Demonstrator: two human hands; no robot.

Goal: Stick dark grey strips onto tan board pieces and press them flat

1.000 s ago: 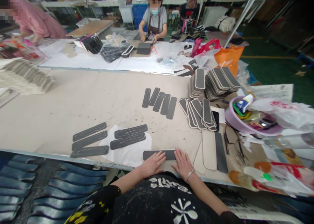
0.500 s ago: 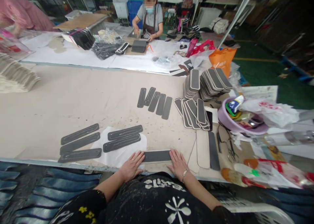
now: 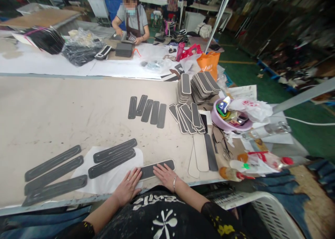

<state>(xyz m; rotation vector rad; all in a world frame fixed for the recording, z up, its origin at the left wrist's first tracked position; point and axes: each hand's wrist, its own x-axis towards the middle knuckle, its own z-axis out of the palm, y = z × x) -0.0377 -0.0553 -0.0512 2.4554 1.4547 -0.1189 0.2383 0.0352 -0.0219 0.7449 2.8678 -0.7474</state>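
Note:
A long grey strip with a pale border (image 3: 148, 172) lies on the table close in front of me. My left hand (image 3: 128, 186) rests flat at its left end, fingers stretched out. Pressed flat across its middle is my right hand (image 3: 165, 176), fingers extended, hiding part of the strip. Left of my hands, two grey strips with shiny wet-looking lines (image 3: 112, 162) lie on a sheet of white paper (image 3: 87, 158). Farther left are three similar strips (image 3: 53, 174). Several shorter grey pieces (image 3: 147, 110) lie in a row beyond my hands.
Bordered pieces stand in stacks (image 3: 201, 87) at the back right, with a loose pile (image 3: 187, 118) nearer. A purple basin (image 3: 232, 127), scissors (image 3: 226, 150) and bottles (image 3: 230, 173) are at right. A co-worker (image 3: 132, 19) sits across the table. A white basket (image 3: 272, 211) stands below the edge.
My right hand has slid from the strip's right end to its middle, uncovering that end. My left hand stays at the left end. The camera view has turned to the right.

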